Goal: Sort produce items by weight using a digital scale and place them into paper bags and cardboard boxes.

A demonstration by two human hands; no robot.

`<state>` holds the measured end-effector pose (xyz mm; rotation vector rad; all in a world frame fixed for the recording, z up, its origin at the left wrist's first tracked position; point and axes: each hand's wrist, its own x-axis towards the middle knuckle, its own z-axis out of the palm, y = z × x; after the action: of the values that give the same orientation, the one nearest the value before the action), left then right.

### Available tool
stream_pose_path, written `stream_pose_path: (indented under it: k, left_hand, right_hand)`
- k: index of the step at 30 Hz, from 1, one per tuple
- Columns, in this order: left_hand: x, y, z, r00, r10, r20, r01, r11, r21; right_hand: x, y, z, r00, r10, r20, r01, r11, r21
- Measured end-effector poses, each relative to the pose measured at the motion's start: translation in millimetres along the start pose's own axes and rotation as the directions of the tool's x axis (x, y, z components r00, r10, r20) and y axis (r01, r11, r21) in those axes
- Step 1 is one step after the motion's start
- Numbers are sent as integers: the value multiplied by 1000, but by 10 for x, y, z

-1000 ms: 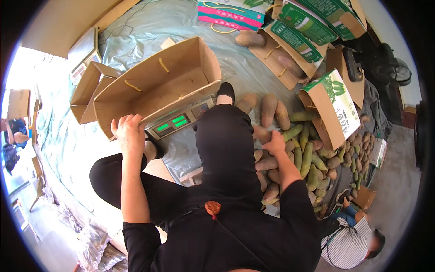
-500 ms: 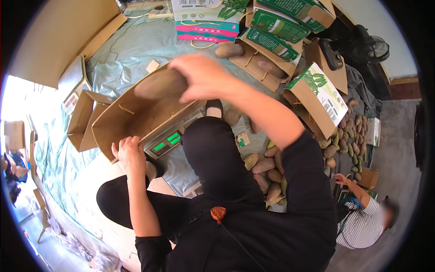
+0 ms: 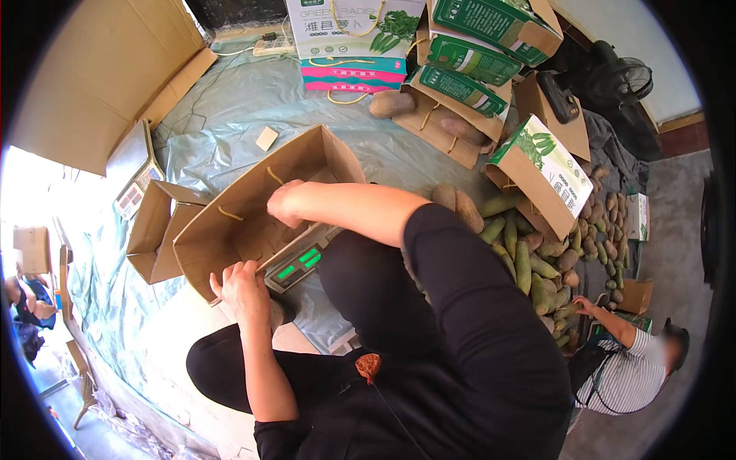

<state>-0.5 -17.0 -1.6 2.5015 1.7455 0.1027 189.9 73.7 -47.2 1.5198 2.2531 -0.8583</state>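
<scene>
A long cardboard box [image 3: 203,245], open at the top and with yellow cord handles, rests on a scale with lit green displays [image 3: 299,265]. My left hand [image 3: 247,290] grips the box's near end, fingers bent over the rim. My right hand [image 3: 287,204] reaches inside over the near long wall. Its fingers curl downward, and whatever they hold is hidden by the hand and box wall. A smaller open carton [image 3: 157,238] stands against the box's left side.
Thick green and brownish roots [image 3: 529,264] lie heaped right of my knee. Printed cartons [image 3: 464,57] stand stacked at the far right, near a black fan [image 3: 625,80]. A person in a striped shirt [image 3: 630,379] is at the right. Plastic sheeting [image 3: 230,126] covers the floor.
My right hand has gone from above the box, where it held a large brownish root, down inside it. The root is out of sight. My left hand stays on the rim.
</scene>
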Motion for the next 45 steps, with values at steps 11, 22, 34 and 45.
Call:
stream_pose_path:
  k: [11, 22, 34, 45]
  left_hand:
    - [64, 46, -21, 999, 12, 30, -12, 1000, -19]
    - [129, 52, 12, 993, 18, 113, -24, 999, 48]
    - [191, 143, 1, 979, 28, 200, -35, 999, 30]
    - [180, 173, 20, 982, 37, 186, -41, 999, 22]
  right_hand:
    - [-761, 2329, -133, 449, 574, -685, -215, 813, 541]
    - [-99, 3748, 939, 533, 616, -580, -636, 744, 205]
    - [169, 4006, 1103, 533, 742, -406, -810, 587, 8]
    - [-122, 4000, 1547, 477, 864, -160, -829, 503, 245]
